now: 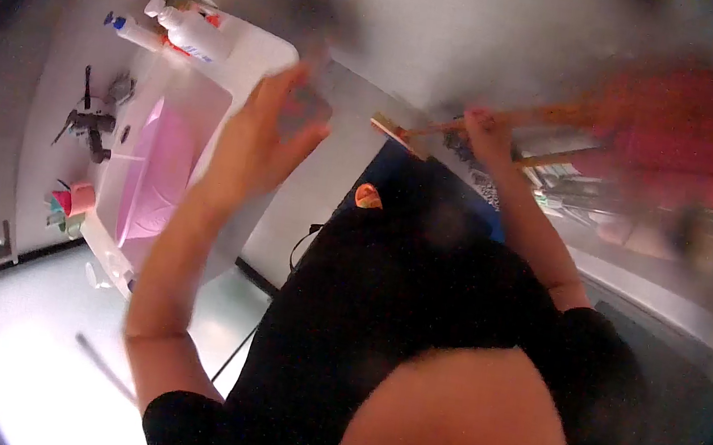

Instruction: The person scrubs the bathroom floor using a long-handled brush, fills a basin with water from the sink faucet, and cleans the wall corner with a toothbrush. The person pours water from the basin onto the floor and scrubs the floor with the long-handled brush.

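Observation:
My right hand [486,139] is closed around a long wooden stick [543,117]. A short flat crosspiece [398,134] with a pale edge sits at the stick's near end; its exact kind is unclear. Towards the other end, the stick runs to a blurred red-pink cloth [683,135]. My left hand [264,138] is raised in front of the sink counter [263,46], thumb and fingers apart. Motion smears its fingertips, and I make out nothing held there.
A pink basin [154,187] sits in the sink, below a dark faucet [92,125]. White pump bottles [196,35] stand at the counter's corner. Pink and green cups [76,200] are at its other end. Metal rails [690,221] run along the right side, beside a second wooden stick [558,159].

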`<control>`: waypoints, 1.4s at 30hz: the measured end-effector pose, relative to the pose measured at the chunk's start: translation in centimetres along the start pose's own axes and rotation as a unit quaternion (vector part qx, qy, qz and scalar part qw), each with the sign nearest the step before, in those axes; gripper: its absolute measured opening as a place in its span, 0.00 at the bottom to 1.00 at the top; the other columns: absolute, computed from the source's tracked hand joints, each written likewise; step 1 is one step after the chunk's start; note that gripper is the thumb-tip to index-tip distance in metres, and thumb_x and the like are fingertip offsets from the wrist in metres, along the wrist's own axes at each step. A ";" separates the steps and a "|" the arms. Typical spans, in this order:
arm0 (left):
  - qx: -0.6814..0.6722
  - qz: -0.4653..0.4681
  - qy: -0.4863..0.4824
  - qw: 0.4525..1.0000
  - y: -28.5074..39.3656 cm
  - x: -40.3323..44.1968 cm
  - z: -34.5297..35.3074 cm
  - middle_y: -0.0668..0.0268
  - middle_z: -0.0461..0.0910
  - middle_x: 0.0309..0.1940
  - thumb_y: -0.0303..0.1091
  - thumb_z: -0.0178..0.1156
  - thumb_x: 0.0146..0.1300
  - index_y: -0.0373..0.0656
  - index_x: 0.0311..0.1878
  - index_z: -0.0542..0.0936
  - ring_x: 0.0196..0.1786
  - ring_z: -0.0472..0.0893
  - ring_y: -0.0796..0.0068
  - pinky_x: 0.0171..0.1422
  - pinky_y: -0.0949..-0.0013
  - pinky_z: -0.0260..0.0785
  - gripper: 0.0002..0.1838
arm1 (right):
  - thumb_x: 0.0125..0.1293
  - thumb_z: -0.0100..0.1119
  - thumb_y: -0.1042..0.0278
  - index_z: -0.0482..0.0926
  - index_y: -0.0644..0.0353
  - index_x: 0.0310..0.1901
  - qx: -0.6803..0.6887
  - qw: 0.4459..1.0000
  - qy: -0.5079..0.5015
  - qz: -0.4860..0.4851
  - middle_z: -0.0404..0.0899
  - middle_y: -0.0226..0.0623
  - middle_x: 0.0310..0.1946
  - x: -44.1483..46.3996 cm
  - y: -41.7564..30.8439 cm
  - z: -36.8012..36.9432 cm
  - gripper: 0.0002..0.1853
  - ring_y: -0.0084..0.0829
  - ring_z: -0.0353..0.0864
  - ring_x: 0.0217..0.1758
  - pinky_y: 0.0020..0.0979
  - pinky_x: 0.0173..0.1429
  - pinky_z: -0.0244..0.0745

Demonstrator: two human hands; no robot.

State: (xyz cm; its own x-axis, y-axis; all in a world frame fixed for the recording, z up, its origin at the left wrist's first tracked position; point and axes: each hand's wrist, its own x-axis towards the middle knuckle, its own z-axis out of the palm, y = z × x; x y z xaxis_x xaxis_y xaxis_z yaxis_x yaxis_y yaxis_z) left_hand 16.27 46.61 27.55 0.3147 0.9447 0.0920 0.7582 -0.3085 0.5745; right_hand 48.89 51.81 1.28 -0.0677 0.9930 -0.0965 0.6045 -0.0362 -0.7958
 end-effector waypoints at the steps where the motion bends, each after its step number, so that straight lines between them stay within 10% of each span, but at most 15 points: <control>1: -0.037 -0.012 0.015 0.999 -4.9 -1.8 0.5 0.58 0.69 0.47 0.34 0.61 0.47 0.43 0.55 0.62 0.37 0.76 0.67 0.38 0.66 0.68 0.30 | 0.56 0.50 0.60 0.72 0.61 0.31 -0.080 0.996 0.004 -0.029 0.74 0.31 0.22 0.6 0.2 1.6 0.12 0.22 0.72 0.22 0.23 0.26 0.67; 5: -0.103 -0.228 0.038 0.967 -7.0 -9.7 3.8 0.57 0.70 0.45 0.32 0.59 0.49 0.41 0.54 0.63 0.38 0.76 0.68 0.45 0.67 0.66 0.27 | 0.57 0.48 0.59 0.71 0.61 0.35 -0.176 0.975 -0.008 -0.137 0.74 0.31 0.24 1.6 -0.8 1.9 0.13 0.23 0.74 0.24 0.24 0.27 0.68; 7: -0.120 -0.281 0.046 0.951 -8.4 -14.2 7.0 0.57 0.71 0.45 0.32 0.58 0.50 0.40 0.53 0.64 0.38 0.76 0.67 0.46 0.67 0.65 0.26 | 0.56 0.49 0.59 0.72 0.62 0.32 0.225 0.964 0.017 0.143 0.73 0.32 0.23 1.1 -4.1 -0.4 0.13 0.24 0.74 0.23 0.25 0.26 0.67; 10: -0.205 -0.407 0.011 0.890 -10.7 -20.1 11.0 0.57 0.71 0.45 0.33 0.57 0.50 0.40 0.51 0.65 0.38 0.76 0.68 0.46 0.66 0.65 0.24 | 0.54 0.50 0.57 0.73 0.62 0.30 -0.044 0.999 -0.016 0.003 0.73 0.34 0.23 0.3 -5.1 -3.9 0.14 0.25 0.74 0.22 0.25 0.26 0.67; 13: -0.250 -0.386 0.084 0.884 -8.4 -22.0 10.9 0.57 0.70 0.46 0.35 0.57 0.51 0.40 0.51 0.66 0.38 0.76 0.68 0.46 0.67 0.65 0.23 | 0.53 0.49 0.54 0.73 0.61 0.24 -0.033 0.994 0.097 0.043 0.72 0.35 0.21 -1.4 -5.5 -4.0 0.16 0.26 0.72 0.22 0.28 0.25 0.66; 20: -0.041 -0.267 0.048 0.962 -5.6 -23.7 9.9 0.58 0.70 0.45 0.35 0.57 0.51 0.42 0.51 0.65 0.38 0.77 0.68 0.44 0.66 0.66 0.24 | 0.51 0.50 0.57 0.71 0.61 0.22 0.106 0.981 0.006 0.163 0.71 0.32 0.22 -1.3 4.4 -2.6 0.14 0.26 0.70 0.27 0.28 0.32 0.66; 22: -0.130 -0.391 0.015 0.911 -5.1 -24.2 10.6 0.58 0.70 0.45 0.35 0.58 0.50 0.42 0.51 0.64 0.38 0.77 0.67 0.43 0.66 0.67 0.24 | 0.54 0.48 0.57 0.73 0.60 0.21 0.298 0.902 -0.051 0.309 0.74 0.32 0.18 0.8 11.1 -2.9 0.15 0.24 0.70 0.19 0.24 0.22 0.64; 24: -0.070 -0.342 0.004 0.937 -6.1 -25.4 12.1 0.57 0.70 0.45 0.35 0.58 0.50 0.43 0.51 0.64 0.38 0.77 0.67 0.43 0.65 0.67 0.24 | 0.53 0.46 0.56 0.73 0.59 0.27 0.139 0.964 -0.057 0.217 0.72 0.30 0.26 -1.8 3.6 -5.6 0.14 0.26 0.70 0.33 0.27 0.39 0.66; 27: 0.018 -0.302 -0.005 0.953 -6.4 -26.3 12.4 0.58 0.71 0.45 0.36 0.58 0.50 0.43 0.51 0.64 0.37 0.77 0.66 0.43 0.65 0.67 0.25 | 0.54 0.48 0.56 0.74 0.57 0.22 0.290 0.938 -0.075 0.176 0.74 0.29 0.18 2.0 8.4 -6.8 0.14 0.21 0.69 0.17 0.25 0.21 0.60; 30: 0.052 -0.305 -0.019 0.951 -6.4 -27.1 11.9 0.58 0.71 0.44 0.36 0.58 0.50 0.43 0.51 0.64 0.38 0.77 0.66 0.42 0.64 0.67 0.25 | 0.54 0.47 0.57 0.74 0.56 0.24 0.191 0.922 -0.134 0.310 0.75 0.30 0.21 4.6 11.5 -8.0 0.13 0.21 0.70 0.19 0.23 0.20 0.59; 32: 0.059 -0.306 -0.023 0.950 -6.7 -27.2 11.2 0.58 0.71 0.44 0.35 0.58 0.50 0.43 0.51 0.64 0.38 0.76 0.65 0.42 0.64 0.67 0.24 | 0.55 0.47 0.54 0.75 0.55 0.24 0.180 0.950 -0.121 0.225 0.74 0.29 0.20 5.0 11.9 -8.4 0.14 0.21 0.70 0.20 0.23 0.21 0.60; 37: -0.001 -0.298 0.231 0.926 -2.7 -23.3 2.0 0.63 0.74 0.40 0.31 0.55 0.53 0.42 0.46 0.71 0.38 0.75 0.76 0.37 0.75 0.66 0.15 | 0.57 0.48 0.54 0.74 0.56 0.27 0.248 0.930 -0.027 0.270 0.72 0.29 0.15 2.9 7.2 -6.9 0.14 0.22 0.68 0.15 0.24 0.19 0.63; 38: -0.227 -0.337 0.342 0.847 -2.2 -23.2 0.2 0.66 0.75 0.38 0.29 0.55 0.54 0.42 0.45 0.73 0.38 0.74 0.80 0.36 0.78 0.65 0.13 | 0.57 0.49 0.55 0.74 0.57 0.27 0.269 0.931 -0.019 0.246 0.72 0.29 0.15 2.3 6.7 -6.9 0.13 0.22 0.67 0.13 0.25 0.17 0.62; 42: -0.011 -0.058 0.440 0.896 4.3 -22.8 -10.5 0.57 0.75 0.38 0.40 0.47 0.59 0.32 0.44 0.71 0.39 0.74 0.74 0.38 0.75 0.64 0.19 | 0.54 0.52 0.49 0.72 0.58 0.28 0.263 0.927 0.016 0.266 0.67 0.30 0.15 0.2 5.2 -4.7 0.17 0.20 0.64 0.13 0.20 0.13 0.56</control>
State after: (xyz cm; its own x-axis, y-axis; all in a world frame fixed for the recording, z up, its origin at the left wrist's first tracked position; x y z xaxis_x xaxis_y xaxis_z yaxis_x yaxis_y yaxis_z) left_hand 6.35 24.96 36.48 -0.3460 0.6950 0.6302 0.7415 -0.2089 0.6376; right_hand 55.79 52.39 -0.06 0.1584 0.8215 -0.5477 0.0743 -0.5631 -0.8231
